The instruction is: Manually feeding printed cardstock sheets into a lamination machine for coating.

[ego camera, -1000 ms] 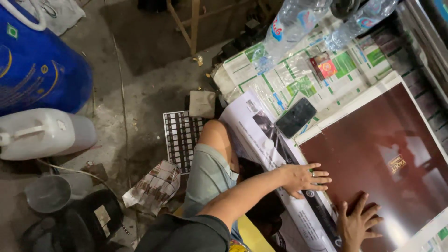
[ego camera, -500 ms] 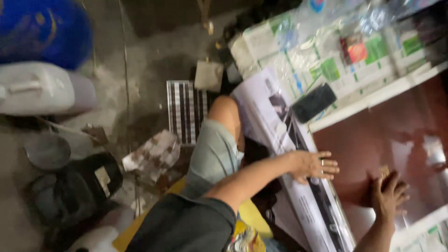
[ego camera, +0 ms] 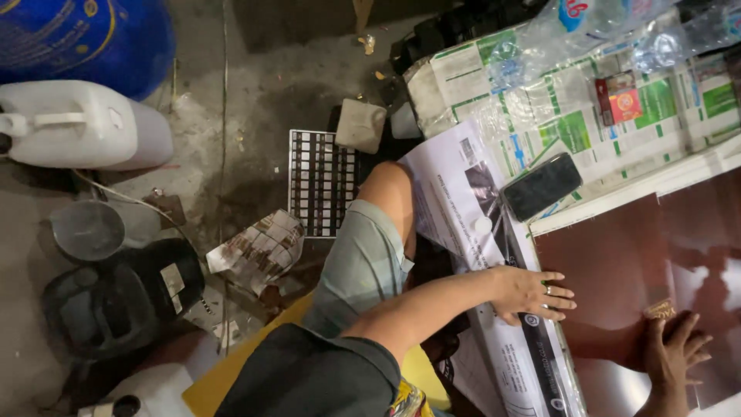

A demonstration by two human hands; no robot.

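Note:
A glossy dark red-brown panel (ego camera: 617,270) with a white border lies at the right. Along its left edge lies a long white printed sheet (ego camera: 455,193) that also drapes over my bare knee (ego camera: 386,185). My left hand (ego camera: 532,293), a ring on one finger, rests flat with fingers spread across the sheet and the panel's edge. My right hand (ego camera: 673,349) lies flat on the panel at the lower right, its fingertips beside a small gold emblem (ego camera: 660,309). Neither hand holds anything.
A black phone (ego camera: 542,185) lies on newspapers (ego camera: 571,116) with clear plastic bottles (ego camera: 540,38) and a small red box (ego camera: 621,96). On the concrete floor are a white jerry can (ego camera: 77,127), a blue drum (ego camera: 85,35), a grey funnel (ego camera: 86,229), a black container (ego camera: 116,297) and a drain grate (ego camera: 318,181).
The view has swung and steadied after a blur. My right hand has slid along the panel up to the gold emblem. My left hand stays flat on the sheet's edge.

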